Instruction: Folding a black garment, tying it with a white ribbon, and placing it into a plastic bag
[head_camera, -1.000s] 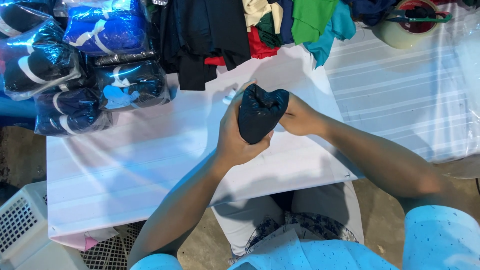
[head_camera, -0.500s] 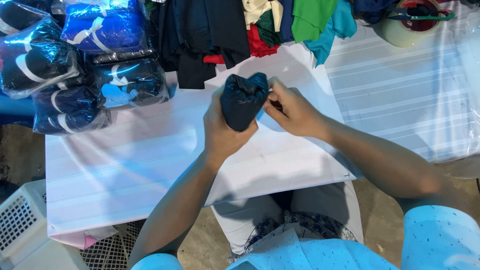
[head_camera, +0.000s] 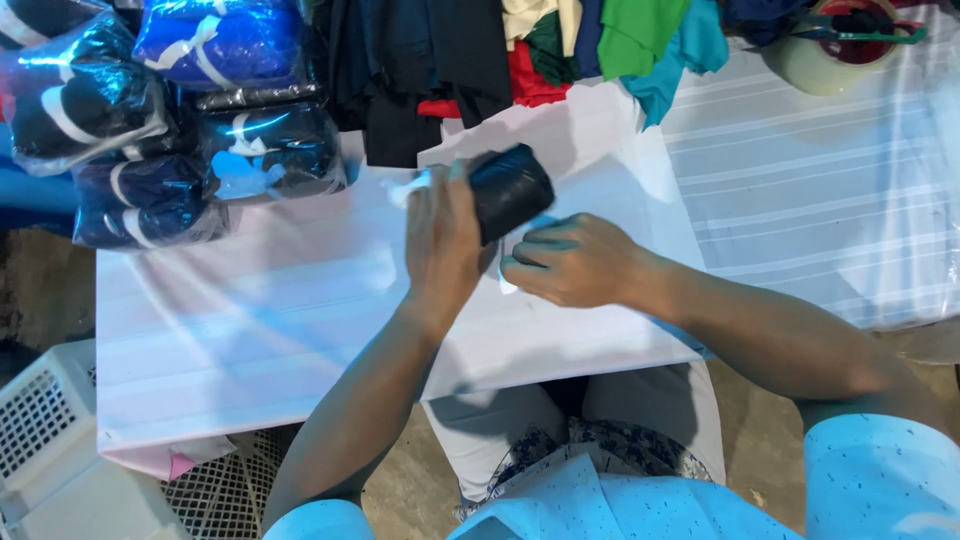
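The left hand (head_camera: 443, 235) was closed around a tightly rolled dark navy bundle (head_camera: 510, 190), which looked like a garment slipped into a glossy bag, and held it just above the white desk (head_camera: 250, 320) near its far middle. The right hand (head_camera: 570, 262) lay just beside it on the near right, its curled fingers (head_camera: 525, 262) pressed down on a thin clear plastic sheet (head_camera: 512, 280) and clasping nothing that could be made out. At the far left, wrapped packs of blue and dark cloth (head_camera: 200, 110) were stacked touching one another. Along the far edge lay loose garments (head_camera: 560, 45) in black, red, green, cream and teal. At the far right stood a roll of tape (head_camera: 835, 50) with scissors across it, and a white mesh basket (head_camera: 50, 440) sat on the floor at the near left.

The roll was held by one hand only. If that grip slackened, the cloth would likely spring open. The slick film could also slide out from under the right fingers.
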